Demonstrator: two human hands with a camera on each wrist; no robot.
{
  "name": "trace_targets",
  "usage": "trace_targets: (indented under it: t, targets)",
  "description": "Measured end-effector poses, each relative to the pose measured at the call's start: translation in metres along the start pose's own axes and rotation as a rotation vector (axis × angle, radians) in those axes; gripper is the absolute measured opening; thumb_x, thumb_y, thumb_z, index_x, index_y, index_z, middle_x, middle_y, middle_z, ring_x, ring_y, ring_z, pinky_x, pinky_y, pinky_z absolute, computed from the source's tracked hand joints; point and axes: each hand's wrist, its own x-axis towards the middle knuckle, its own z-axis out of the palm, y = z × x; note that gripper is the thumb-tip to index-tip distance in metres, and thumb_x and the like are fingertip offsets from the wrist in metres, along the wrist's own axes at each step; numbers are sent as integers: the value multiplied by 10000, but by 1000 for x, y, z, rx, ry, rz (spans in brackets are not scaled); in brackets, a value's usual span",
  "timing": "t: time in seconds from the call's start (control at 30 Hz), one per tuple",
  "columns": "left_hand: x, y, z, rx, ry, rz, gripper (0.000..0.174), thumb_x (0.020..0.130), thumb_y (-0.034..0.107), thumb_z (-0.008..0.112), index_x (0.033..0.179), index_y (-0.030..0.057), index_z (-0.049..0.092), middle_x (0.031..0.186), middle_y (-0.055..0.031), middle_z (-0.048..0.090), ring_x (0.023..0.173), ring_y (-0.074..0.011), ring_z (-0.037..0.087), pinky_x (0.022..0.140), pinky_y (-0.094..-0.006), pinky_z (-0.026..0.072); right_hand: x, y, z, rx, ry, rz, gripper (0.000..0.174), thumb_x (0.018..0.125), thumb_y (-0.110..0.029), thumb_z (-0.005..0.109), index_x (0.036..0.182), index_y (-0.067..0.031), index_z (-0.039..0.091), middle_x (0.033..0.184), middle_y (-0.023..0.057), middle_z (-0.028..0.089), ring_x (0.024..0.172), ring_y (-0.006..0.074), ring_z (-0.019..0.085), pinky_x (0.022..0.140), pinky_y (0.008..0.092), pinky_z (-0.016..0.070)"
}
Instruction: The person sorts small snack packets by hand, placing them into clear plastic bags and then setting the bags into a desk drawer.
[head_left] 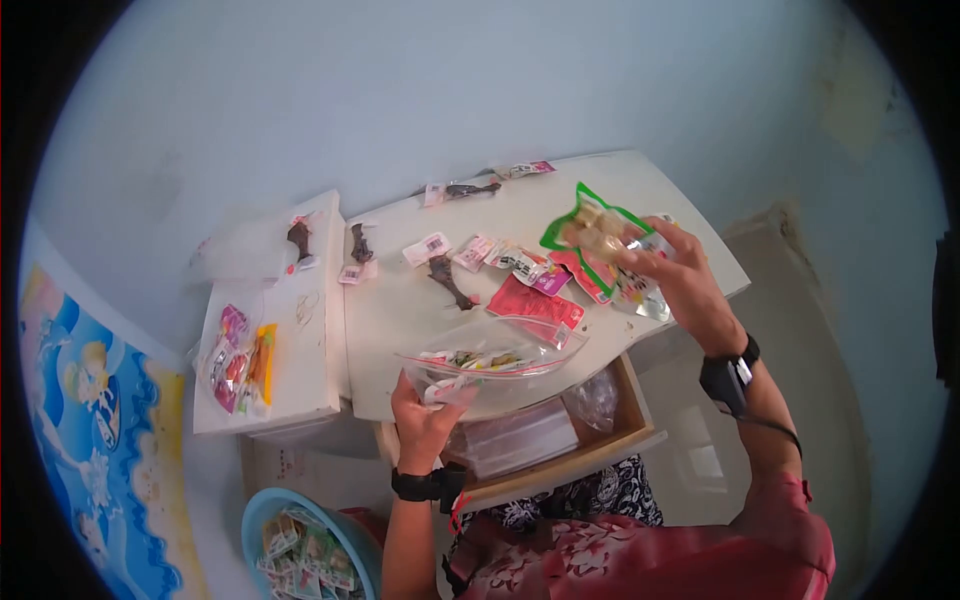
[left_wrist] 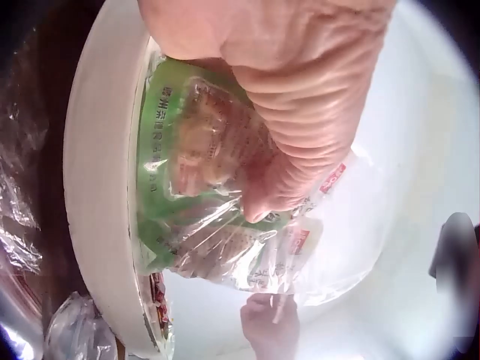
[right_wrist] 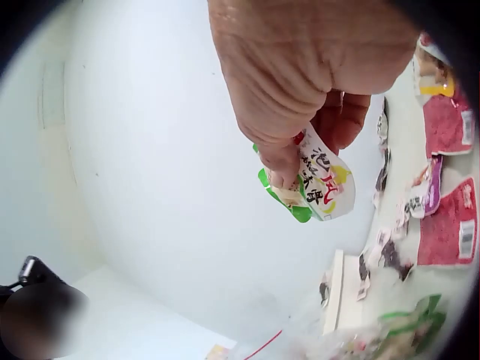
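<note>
My left hand grips a clear zip bag by its left end, over the table's front edge. Inside the bag, green-edged snack packets show through the plastic in the left wrist view, with the thumb pressed over them. Up at the right, my right hand pinches another green-edged snack packet between thumb and fingers, above the table. The right wrist view shows this packet's white printed side. Below it lie a pink packet and a silvery packet.
Several dark drumstick packets and a red packet lie on the white table. At left, purple and yellow packets sit on a side surface. An open drawer holds plastic bags. A blue basin of packets stands at lower left.
</note>
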Motion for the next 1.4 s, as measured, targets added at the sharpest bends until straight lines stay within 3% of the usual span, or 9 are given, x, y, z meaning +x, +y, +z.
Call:
trace_targets:
  t: [0.13,0.33,0.37,0.5,0.6,0.8,1.07,1.27,1.4]
  targets:
    - [-2,9,2,26,-43,-8,537,792,106,875,1246,-12,615,1147,-96,725,1026,-171,687,920,-324,543,-19,-25,-5,59,-55,-64,267,909,-161,809,1118,-11,737,950,16,734,913,93,678,815,263,539]
    - [2,14,4,142,-27,94,653,791,79,835,1372,-31,559,1227,-110,698,1110,-182,668,981,-338,532,-27,-78,20,-397,-264,-298,191,928,-109,777,1081,1,748,951,42,751,880,92,676,772,272,540]
    - [2,14,3,145,-32,95,693,790,62,821,1414,-38,538,1248,-115,690,1127,-180,667,987,-336,538,-20,-71,24,-452,-328,-519,188,912,-96,774,1081,-16,754,945,76,755,810,146,692,719,284,540]
    - [3,13,1,147,-48,71,724,785,20,805,1448,-34,519,1269,-118,687,1147,-184,662,1013,-338,526,-14,-79,44,-563,-483,-569,216,875,-48,754,1090,-27,748,890,138,716,741,275,675,653,359,525]
    - [3,19,1,184,-56,77,725,783,-3,791,1453,-30,518,1277,-118,687,1156,-186,658,1022,-335,519,-7,-91,55,-534,-575,-501,245,867,-46,737,1111,-27,742,873,160,701,736,311,663,659,383,521]
    - [4,26,3,178,-59,72,756,792,32,808,1481,-26,501,1271,-123,691,1160,-187,652,1024,-344,507,18,-94,77,-780,-754,-501,192,873,-165,716,881,9,635,761,186,612,690,390,579,651,448,475]
    - [11,30,-5,311,-38,241,854,793,54,806,1558,11,429,1110,-132,698,1020,-229,678,977,-376,526,38,-81,106,-967,-806,-529,261,864,-164,719,811,12,533,691,190,546,665,395,530,628,466,434]
    - [10,56,-14,448,-92,288,916,785,161,888,1565,24,429,1249,-151,676,1104,-218,669,987,-369,517,44,-74,112,-919,-839,-485,216,861,-154,718,839,6,575,695,187,558,668,386,535,630,456,440]
    - [18,91,-4,497,-134,539,897,754,91,885,1546,61,463,1390,-181,597,1081,-275,680,991,-405,533,41,-68,116,-806,-849,-430,198,864,-198,689,829,-18,615,715,193,600,715,403,590,670,485,463]
